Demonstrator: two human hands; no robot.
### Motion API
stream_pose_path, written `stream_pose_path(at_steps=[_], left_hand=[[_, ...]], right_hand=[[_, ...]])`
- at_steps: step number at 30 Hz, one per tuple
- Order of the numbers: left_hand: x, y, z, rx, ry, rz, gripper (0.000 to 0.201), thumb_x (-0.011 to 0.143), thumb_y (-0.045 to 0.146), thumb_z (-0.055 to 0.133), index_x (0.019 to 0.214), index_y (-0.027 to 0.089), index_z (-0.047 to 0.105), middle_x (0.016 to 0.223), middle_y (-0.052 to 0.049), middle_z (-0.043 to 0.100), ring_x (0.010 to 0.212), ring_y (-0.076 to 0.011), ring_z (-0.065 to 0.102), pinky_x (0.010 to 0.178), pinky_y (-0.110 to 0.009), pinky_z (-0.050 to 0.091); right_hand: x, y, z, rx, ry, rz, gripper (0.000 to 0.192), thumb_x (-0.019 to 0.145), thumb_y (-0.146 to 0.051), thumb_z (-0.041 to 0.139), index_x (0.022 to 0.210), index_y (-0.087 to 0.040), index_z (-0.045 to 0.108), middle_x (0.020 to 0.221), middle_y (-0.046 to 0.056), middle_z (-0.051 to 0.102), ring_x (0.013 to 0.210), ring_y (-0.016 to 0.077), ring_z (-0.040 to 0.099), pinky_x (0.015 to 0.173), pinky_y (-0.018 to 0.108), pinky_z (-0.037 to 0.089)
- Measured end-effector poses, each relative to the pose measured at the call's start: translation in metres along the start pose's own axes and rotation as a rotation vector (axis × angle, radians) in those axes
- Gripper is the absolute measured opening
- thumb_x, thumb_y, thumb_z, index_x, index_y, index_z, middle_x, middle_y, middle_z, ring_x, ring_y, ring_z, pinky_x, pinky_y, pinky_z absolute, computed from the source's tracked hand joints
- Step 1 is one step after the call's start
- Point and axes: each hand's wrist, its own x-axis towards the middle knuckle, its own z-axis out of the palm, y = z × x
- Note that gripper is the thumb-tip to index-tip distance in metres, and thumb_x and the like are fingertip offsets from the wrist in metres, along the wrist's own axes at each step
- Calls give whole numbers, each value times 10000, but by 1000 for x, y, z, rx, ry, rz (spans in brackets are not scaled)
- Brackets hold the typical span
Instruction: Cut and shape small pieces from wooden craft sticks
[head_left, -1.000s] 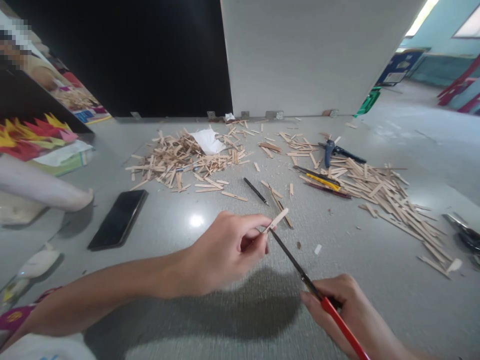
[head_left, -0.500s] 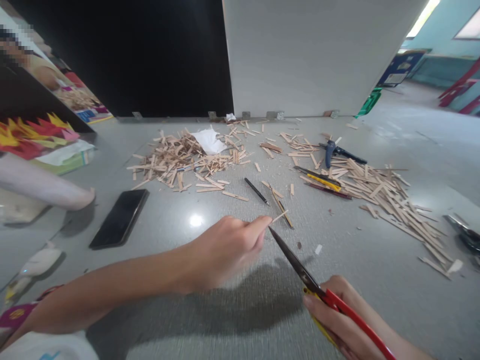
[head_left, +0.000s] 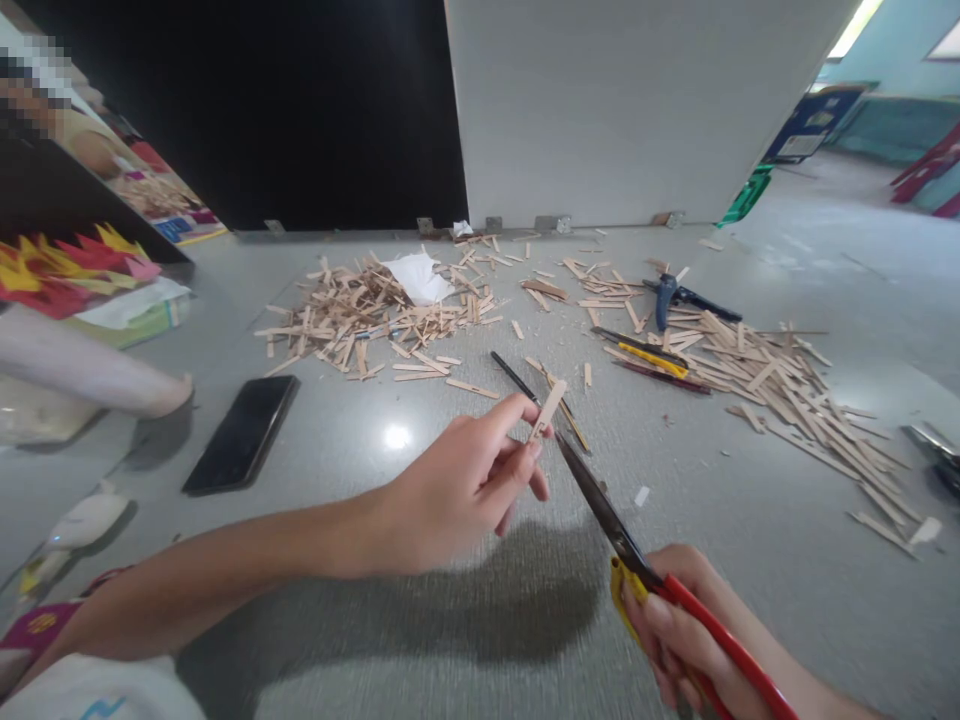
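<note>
My left hand point(head_left: 465, 485) pinches a short wooden stick piece point(head_left: 548, 410) between thumb and fingers, holding it upright and tilted above the grey floor. My right hand point(head_left: 686, 630) at the lower right grips red and yellow scissors point(head_left: 600, 505). The dark blades point up and left, and their tip lies just right of the stick piece, close to my left fingertips.
Piles of cut wooden sticks point(head_left: 367, 315) and longer sticks point(head_left: 787, 395) cover the floor ahead. A black pen point(head_left: 513, 376), a black phone point(head_left: 241, 433), a blue glue gun point(head_left: 664, 298), a yellow cutter point(head_left: 651, 358) and a white paper scrap point(head_left: 418, 278) lie about. Another person's arm point(head_left: 82, 372) rests at left.
My left hand has lifted and turned the stick piece more upright. The scissors have swung up with it, and my right hand has slid lower right, showing the yellow handle.
</note>
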Motion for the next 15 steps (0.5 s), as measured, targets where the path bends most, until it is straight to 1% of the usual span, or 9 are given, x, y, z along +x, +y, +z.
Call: stream_pose_path(at_steps=[2,4,7,9,13,15], left_hand=[[-1,-2,1,6,-10,-14,101,1113,335,440,1138,237,438,869,-33,797,486,-100,610,487,-193,449],[-3,-5,2,10,-32,-24,134,1114,358,471,1164,238,440,881,-43,798,503,-111,631,472,-193,431],[-4,-7,3,19,-47,-19,183,1110,387,507,1197,240,441,873,-43,792,514,-122,644,465,-193,418],[-5,-8,3,25,-53,-16,171,1121,390,481,1199,246,432,884,-46,794,513,-121,643,460,-189,413],[-5,-7,5,37,-52,-19,129,1134,372,425,1191,258,404,919,-52,804,511,-116,636,455,-179,418],[-5,-8,6,39,-43,-23,108,1130,347,421,1191,263,391,923,-44,805,505,-113,630,452,-174,415]], right_hand=[[-2,1,-1,6,-47,-2,800,751,-1014,598,827,-223,504,606,-65,499,492,75,434,460,211,296],[0,8,-5,19,-113,-40,751,814,-970,591,819,-224,496,631,-55,511,492,71,428,454,211,302],[4,25,-11,72,-220,-127,663,911,-883,576,882,-223,514,696,-39,566,486,71,444,481,228,384],[6,35,-14,102,-262,-143,614,949,-837,573,935,-225,519,742,-36,584,486,71,456,506,241,425],[6,43,-16,135,-262,-121,592,962,-817,576,936,-230,509,783,-29,591,490,69,462,511,241,426],[5,44,-17,138,-265,-150,593,969,-820,555,943,-229,517,760,-34,582,493,74,457,523,246,428]])
